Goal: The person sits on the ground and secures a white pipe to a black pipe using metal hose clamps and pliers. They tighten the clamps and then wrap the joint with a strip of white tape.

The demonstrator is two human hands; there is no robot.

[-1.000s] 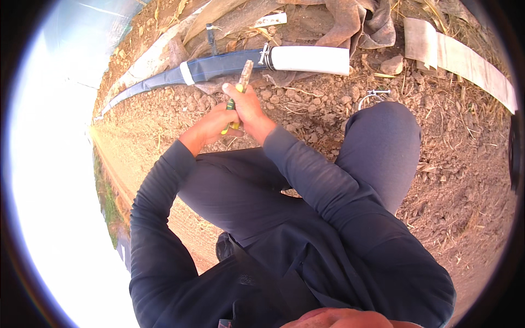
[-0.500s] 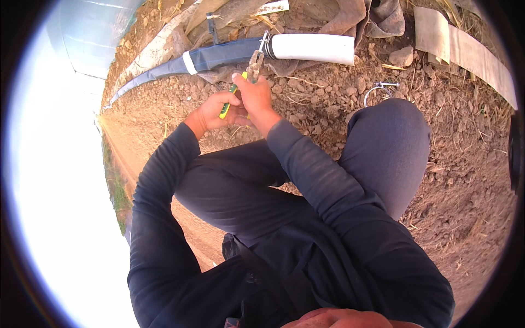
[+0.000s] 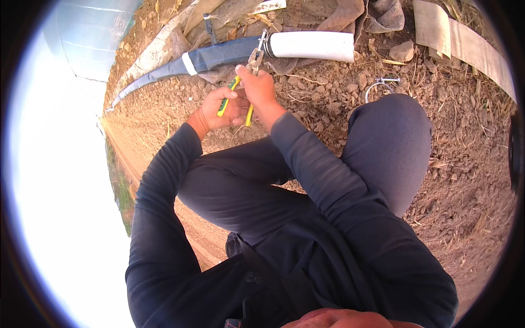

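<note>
Both my hands are closed on a pair of pliers (image 3: pixel 229 97) with yellow and green handles. My left hand (image 3: pixel 217 109) grips the handles, which stand spread apart. My right hand (image 3: pixel 260 92) wraps around the tool closer to its metal jaws, covering part of it. The jaws reach a metal hose clamp (image 3: pixel 263 42) around the joint between a dark blue flat hose (image 3: pixel 227 53) and a white pipe (image 3: pixel 313 45). Whether the jaws bite on the clamp's screw is too small to tell. A white band (image 3: pixel 189 63) circles the blue hose farther left.
A second, loose ring clamp (image 3: pixel 382 83) lies on the cloddy soil beside my right knee (image 3: pixel 391 136). Crumpled brown sheeting (image 3: pixel 342 16) lies behind the pipe. A stone (image 3: pixel 402 51) and a flat beige strip (image 3: pixel 478 48) are at the far right.
The plier handles have spread wider, and the second handle now shows below my right hand. My hands stay close to the clamp, with only a slight shift.
</note>
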